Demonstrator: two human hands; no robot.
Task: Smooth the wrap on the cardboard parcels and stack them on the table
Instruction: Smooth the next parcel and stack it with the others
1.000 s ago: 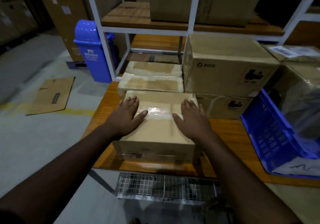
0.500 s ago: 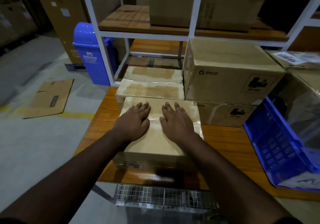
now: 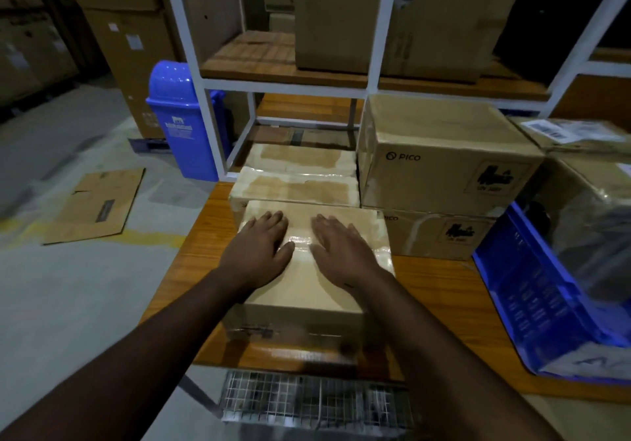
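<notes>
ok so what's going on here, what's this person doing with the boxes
A person is pressing both palms flat on top of a wrapped cardboard parcel at the near edge of a wooden table. The left hand and right hand lie side by side with straight fingers on the shiny wrap, apparently smoothing it. Two more wrapped parcels sit just behind it, and printed cartons are stacked to the right. A blue crate stands further right.
</notes>
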